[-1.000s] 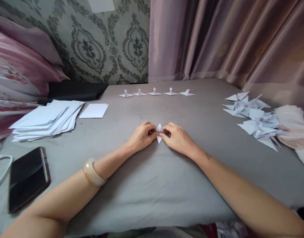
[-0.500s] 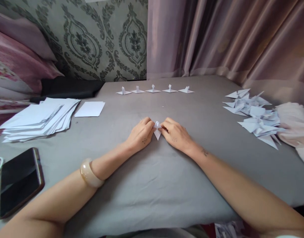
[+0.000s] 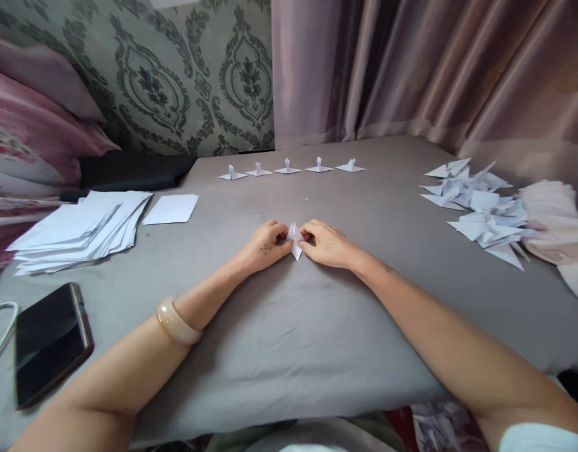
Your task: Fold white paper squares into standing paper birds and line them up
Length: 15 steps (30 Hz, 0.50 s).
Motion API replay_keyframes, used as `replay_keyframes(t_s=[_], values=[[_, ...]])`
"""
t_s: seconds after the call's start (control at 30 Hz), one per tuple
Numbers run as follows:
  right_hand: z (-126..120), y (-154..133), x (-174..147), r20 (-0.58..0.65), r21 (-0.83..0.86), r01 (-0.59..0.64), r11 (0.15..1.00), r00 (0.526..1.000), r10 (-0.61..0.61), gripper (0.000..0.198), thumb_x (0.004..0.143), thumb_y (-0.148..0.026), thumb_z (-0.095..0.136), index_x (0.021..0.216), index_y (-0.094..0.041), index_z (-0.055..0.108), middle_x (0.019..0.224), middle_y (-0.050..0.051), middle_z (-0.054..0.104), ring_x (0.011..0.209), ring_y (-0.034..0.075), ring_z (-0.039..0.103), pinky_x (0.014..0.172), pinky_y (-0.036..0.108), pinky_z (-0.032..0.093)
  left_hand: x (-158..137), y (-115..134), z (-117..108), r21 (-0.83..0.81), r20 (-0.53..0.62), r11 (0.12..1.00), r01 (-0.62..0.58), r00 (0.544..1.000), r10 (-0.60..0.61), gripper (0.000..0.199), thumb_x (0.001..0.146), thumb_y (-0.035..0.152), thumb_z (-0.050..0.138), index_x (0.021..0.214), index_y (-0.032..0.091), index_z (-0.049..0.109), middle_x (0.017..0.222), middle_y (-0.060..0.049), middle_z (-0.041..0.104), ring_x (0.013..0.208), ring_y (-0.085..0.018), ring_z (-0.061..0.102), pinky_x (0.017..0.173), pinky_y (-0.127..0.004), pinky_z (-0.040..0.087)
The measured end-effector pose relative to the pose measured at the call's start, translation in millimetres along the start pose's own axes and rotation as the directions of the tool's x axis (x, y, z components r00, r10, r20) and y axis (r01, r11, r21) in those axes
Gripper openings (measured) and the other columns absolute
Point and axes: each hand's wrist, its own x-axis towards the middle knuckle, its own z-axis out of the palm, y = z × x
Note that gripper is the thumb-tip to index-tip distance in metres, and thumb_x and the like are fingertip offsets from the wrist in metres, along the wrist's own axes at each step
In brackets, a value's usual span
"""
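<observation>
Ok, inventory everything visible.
Folded paper: one, white, between hands
Standing folds: five, white, back
Folded pile: one, white, right
Paper stack: one, white, left
Paper square: one, white, beside stack
Phone: one, black, near left
Cable: one, white, left
Black item: one, back left
Cloth: one, pale, right
Table: one, grey, centre
Curtain: one, mauve, back right
Wall: one, grey, back left
Fabric: one, pink, left
Lower papers: uncounted, white, bottom
Bangle: one, cream, left forearm
Left hand: one, centre
Right hand: one, centre

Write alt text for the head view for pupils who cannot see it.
A person's left hand and right hand hold a small folded paper between them over grey cloth. Beyond stand five folded papers in a row; paper sheets and a phone lie left, piled folded papers right.
</observation>
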Motion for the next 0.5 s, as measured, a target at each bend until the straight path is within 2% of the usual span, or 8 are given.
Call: replay_keyframes(t_s=[0.1, 0.2, 0.27, 0.3, 0.37, 0.4, 0.5], values=[[-10, 4, -3, 0.026, 0.294, -0.108, 0.95, 0.994, 0.105, 0.035, 0.069, -0.012, 0.058, 0.103, -0.018, 0.066, 0.102, 0.005, 0.063, 0.066, 0.009, 0.051, 0.065, 0.025, 0.042, -5, 1, -3, -0.086, -0.01, 0.996, 0.014, 1.0, -0.015, 0.012, 0.071, 0.026, 0.059, 0.077, 0.016, 0.057, 0.081, -0.001, 0.05, 0.068, -0.012, 0.046, 0.066, -0.026, 0.041], [-17, 8, -4, -0.016, 0.621, -0.236, 0.748, 0.95, 0.313, 0.039, 0.066, -0.008, 0.053, 0.101, -0.017, 0.066, 0.093, 0.003, 0.063, 0.054, 0.006, 0.044, 0.055, 0.023, 0.038, -8, 0, -5, -0.245, -0.057, 0.962, 0.122, 0.989, -0.14, 0.025, 0.064, 0.018, 0.054, 0.088, 0.016, 0.062, 0.084, -0.001, 0.056, 0.069, -0.012, 0.048, 0.064, -0.025, 0.04], [-18, 11, -4, -0.022, 0.752, -0.236, 0.615, 0.924, 0.381, 0.035, 0.064, -0.007, 0.053, 0.095, -0.016, 0.066, 0.083, 0.002, 0.062, 0.053, 0.006, 0.043, 0.051, 0.022, 0.036, -8, -2, -6, -0.352, -0.157, 0.917, 0.186, 0.954, -0.254, 0.035, 0.062, 0.017, 0.051, 0.094, 0.016, 0.065, 0.085, -0.002, 0.058, 0.069, -0.012, 0.05, 0.063, -0.024, 0.039], [-18, 11, -3, -0.021, 0.788, -0.227, 0.573, 0.919, 0.393, 0.033, 0.064, -0.007, 0.053, 0.093, -0.016, 0.066, 0.079, 0.001, 0.06, 0.053, 0.006, 0.043, 0.05, 0.021, 0.036, -9, -4, -6, -0.381, -0.234, 0.902, 0.202, 0.923, -0.306, 0.035, 0.062, 0.018, 0.051, 0.093, 0.015, 0.067, 0.084, -0.001, 0.059, 0.07, -0.012, 0.05, 0.063, -0.023, 0.039], [-16, 12, -2, -0.025, 0.814, -0.21, 0.542, 0.919, 0.394, 0.03, 0.063, -0.006, 0.054, 0.089, -0.016, 0.066, 0.074, 0.0, 0.059, 0.053, 0.006, 0.045, 0.049, 0.02, 0.036, -8, -8, -5, -0.43, -0.37, 0.872, 0.234, 0.835, -0.407, 0.033, 0.062, 0.019, 0.051, 0.09, 0.014, 0.067, 0.075, 0.0, 0.057, 0.064, -0.011, 0.048, 0.058, -0.022, 0.036], [-15, 12, -2, -0.032, 0.814, -0.204, 0.545, 0.92, 0.392, 0.029, 0.063, -0.006, 0.054, 0.088, -0.016, 0.066, 0.073, 0.0, 0.058, 0.053, 0.006, 0.045, 0.049, 0.02, 0.037, -8, -10, -4, -0.438, -0.399, 0.867, 0.238, 0.812, -0.425, 0.034, 0.062, 0.02, 0.05, 0.091, 0.014, 0.067, 0.072, 0.0, 0.056, 0.06, -0.011, 0.046, 0.055, -0.022, 0.034], [-13, 14, 0, -0.066, 0.795, -0.186, 0.577, 0.92, 0.387, 0.026, 0.064, -0.006, 0.054, 0.085, -0.017, 0.065, 0.07, -0.001, 0.058, 0.053, 0.006, 0.047, 0.05, 0.019, 0.039, -7, -14, -2, -0.44, -0.425, 0.866, 0.235, 0.795, -0.432, 0.035, 0.061, 0.019, 0.049, 0.091, 0.013, 0.067, 0.065, 0.002, 0.053, 0.053, -0.01, 0.041, 0.05, -0.021, 0.03]])
